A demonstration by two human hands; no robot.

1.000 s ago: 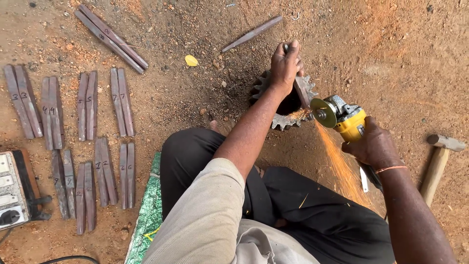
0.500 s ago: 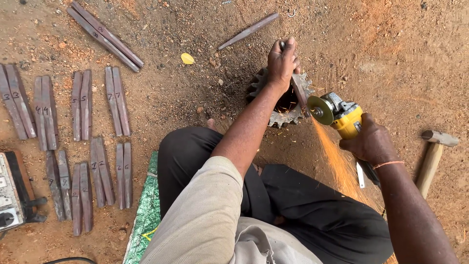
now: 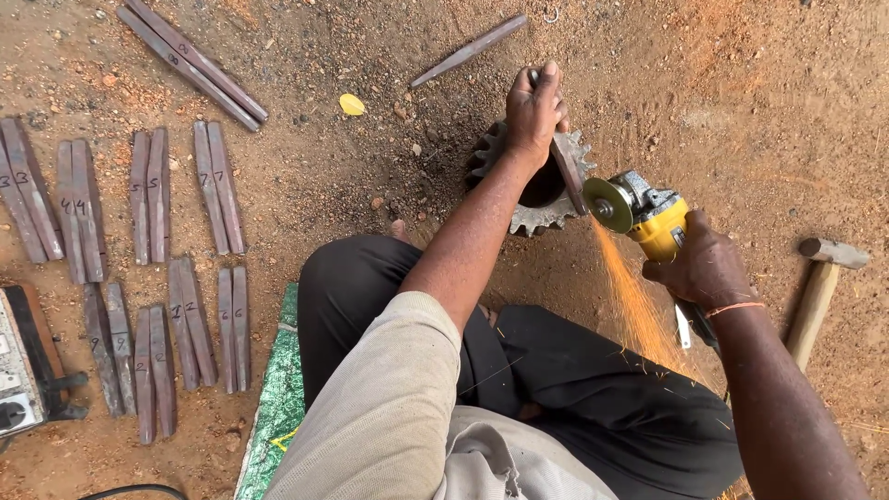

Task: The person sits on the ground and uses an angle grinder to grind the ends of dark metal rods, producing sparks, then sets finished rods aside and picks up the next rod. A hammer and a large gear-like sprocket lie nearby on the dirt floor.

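Observation:
My left hand (image 3: 535,111) grips a flat metal bar (image 3: 567,171) that rests upright against a toothed gear (image 3: 542,218) lying on the dirt. My right hand (image 3: 696,268) holds a yellow angle grinder (image 3: 648,215); its disc (image 3: 607,206) touches the bar's right edge. Orange sparks (image 3: 630,306) stream down from the disc toward my dark trousers. My legs sit crossed below the gear.
Paired metal bars (image 3: 148,194) lie in rows at left, with long bars (image 3: 190,60) at top left. One loose bar (image 3: 468,51) lies above the gear. A hammer (image 3: 820,287) lies at right. An extension socket box (image 3: 14,375) sits at far left, a green mat (image 3: 278,407) under me.
The grinder stays against the bar and sparks keep flowing. Both hands hold their places; only the camera view shifts slightly.

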